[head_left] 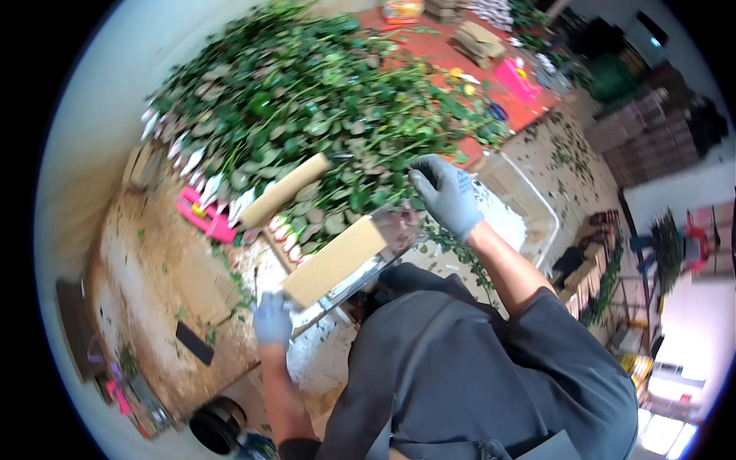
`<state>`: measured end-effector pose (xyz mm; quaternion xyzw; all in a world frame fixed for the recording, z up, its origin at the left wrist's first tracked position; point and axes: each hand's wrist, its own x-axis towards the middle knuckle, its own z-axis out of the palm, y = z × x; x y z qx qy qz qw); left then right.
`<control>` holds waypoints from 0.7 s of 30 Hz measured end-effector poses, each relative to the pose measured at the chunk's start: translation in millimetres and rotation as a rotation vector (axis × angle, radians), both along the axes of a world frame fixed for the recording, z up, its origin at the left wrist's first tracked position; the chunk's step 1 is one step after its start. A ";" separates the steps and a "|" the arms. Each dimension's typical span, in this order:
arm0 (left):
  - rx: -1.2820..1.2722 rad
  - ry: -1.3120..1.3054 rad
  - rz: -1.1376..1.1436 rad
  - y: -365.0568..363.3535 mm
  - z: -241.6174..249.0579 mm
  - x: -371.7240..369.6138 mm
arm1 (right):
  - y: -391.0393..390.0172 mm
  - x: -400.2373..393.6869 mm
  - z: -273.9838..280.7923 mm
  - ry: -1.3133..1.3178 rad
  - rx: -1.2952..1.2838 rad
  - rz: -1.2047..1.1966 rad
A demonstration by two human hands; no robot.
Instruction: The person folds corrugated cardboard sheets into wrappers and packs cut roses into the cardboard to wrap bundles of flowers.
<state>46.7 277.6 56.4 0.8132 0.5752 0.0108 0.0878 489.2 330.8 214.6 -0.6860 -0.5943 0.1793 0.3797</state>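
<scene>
My right hand (446,195), in a grey glove, is raised beside the leafy stems at the front of the pile. Its thumb and fingers curl toward each other; whatever lies between the tips is too small to make out. Near the lower end of a corrugated cardboard sheet (335,261) is my gloved left hand (273,320), its fingers smeared by motion. Pink-white rose heads (285,239) show between that sheet and another corrugated cardboard piece (285,190), with their leaves stretching to the upper right.
A large heap of leafy rose stems (307,100) covers the back of the table, some heads in white sleeves. A pink stapler-like tool (205,216) and a dark flat piece (195,343) lie on the wooden worktop (153,284). A clear plastic bin (553,222) stands at right.
</scene>
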 end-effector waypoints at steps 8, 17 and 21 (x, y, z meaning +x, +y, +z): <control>-0.551 0.079 0.067 -123.3 11.8 -31.3 | -46.3 116.5 -130.5 0.349 -0.272 -0.544; -0.811 0.165 0.079 -173.6 -49.7 -17.5 | -59.4 139.4 -259.9 0.163 -0.711 -0.429; -0.827 -0.046 0.114 -194.1 -31.6 40.2 | -33.9 192.0 -285.8 0.058 -0.773 -0.431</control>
